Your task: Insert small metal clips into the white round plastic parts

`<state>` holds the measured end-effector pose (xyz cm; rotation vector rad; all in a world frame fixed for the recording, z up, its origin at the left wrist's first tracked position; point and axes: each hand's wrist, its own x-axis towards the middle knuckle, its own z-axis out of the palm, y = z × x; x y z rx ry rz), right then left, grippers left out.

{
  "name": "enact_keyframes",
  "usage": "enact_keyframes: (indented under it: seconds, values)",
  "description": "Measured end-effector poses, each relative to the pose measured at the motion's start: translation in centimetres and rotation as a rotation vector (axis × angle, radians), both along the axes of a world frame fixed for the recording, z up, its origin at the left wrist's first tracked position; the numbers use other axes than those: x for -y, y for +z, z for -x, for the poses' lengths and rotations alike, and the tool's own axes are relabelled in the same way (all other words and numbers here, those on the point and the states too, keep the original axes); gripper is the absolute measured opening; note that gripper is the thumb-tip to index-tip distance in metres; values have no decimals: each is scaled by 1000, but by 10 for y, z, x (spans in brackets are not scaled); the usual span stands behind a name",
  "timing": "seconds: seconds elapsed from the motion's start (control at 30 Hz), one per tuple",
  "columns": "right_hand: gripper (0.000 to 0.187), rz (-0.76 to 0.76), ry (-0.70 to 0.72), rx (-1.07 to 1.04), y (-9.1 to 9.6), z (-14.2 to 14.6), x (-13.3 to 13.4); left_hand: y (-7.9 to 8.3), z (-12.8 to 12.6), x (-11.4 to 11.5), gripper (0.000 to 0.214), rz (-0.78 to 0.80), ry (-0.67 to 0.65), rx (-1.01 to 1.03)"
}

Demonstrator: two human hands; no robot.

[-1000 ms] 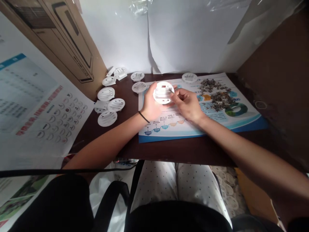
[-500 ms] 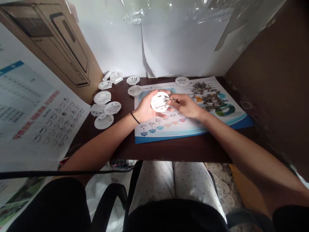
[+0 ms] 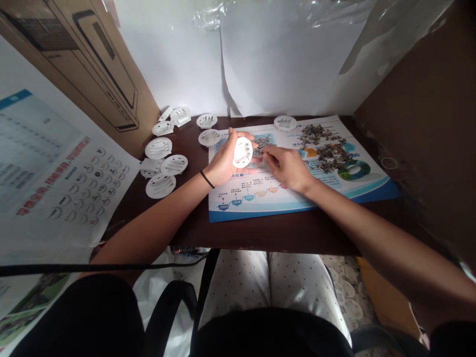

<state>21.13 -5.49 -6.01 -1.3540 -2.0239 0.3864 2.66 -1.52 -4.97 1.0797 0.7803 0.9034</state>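
My left hand [image 3: 222, 161] is closed on a round white plastic part [image 3: 243, 152], its slotted face turned up and brightly lit. Some of its fingers reach past the part's far side. Just to the right, my right hand [image 3: 288, 167] is over the printed sheet with its thumb and fingers pinched. Whatever is between those fingertips is too small and hidden to make out. Beside the fingertips lies a small heap of tiny metal pieces [image 3: 263, 144], partly covered by the hands.
More round white parts [image 3: 160, 186] lie at the table's left, and one white part [image 3: 285, 123] sits at the back. A larger pile of metal pieces [image 3: 332, 156] rests on the printed sheet [image 3: 238, 215]. A cardboard box [image 3: 111, 69] stands left; a brown panel [image 3: 416, 114] bounds the right.
My right hand has drawn away from the white part to the small metal heap; the slim dark tool it held no longer shows. My left hand has tilted the part and shifted slightly left.
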Motion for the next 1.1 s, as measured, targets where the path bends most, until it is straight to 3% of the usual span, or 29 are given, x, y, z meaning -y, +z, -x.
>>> enact_keyframes:
  seconds: [0.17, 0.27, 0.37, 0.7, 1.1]
  values:
    - [30, -58, -130, 73, -5, 1, 2, -4, -1, -5, 55, -80, -20, -55]
    - [33, -70, -186, 120, -6, 5, 3, -4, -2, -7, 50, -39, -31, -59]
    - [38, -61, -144, 137, -7, 9, 3, -4, -4, -6, 49, -4, -21, -48]
    - [35, -26, -115, 197, -7, 11, 6, -23, -6, -8, 71, -129, 39, -116]
    - [34, -12, -92, 204, -6, 14, 5, -12, -13, 5, 60, -157, 106, -160]
